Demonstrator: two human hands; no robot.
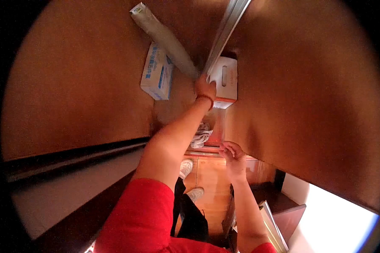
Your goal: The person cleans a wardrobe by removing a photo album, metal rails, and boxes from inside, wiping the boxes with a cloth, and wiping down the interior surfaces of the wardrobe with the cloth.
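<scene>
My left hand (205,87), with a red bracelet at the wrist, is closed around the lower end of a long pale metal strip (224,36) that runs up to the top of the view. Just right of that hand is a white and orange box (229,80) with a slot in it. My right hand (233,152) is lower down, near the red edge of the cabinet floor, its fingers curled; whether it holds anything small cannot be made out. A crumpled grey cloth (201,135) lies between my two arms.
A white box with blue print (157,74) stands at the left, with a long wrapped roll (164,40) leaning beside it. Brown wooden panels rise on both sides. Below are my shoes on the tiled floor (209,173) and a dark wooden piece (289,219) at the lower right.
</scene>
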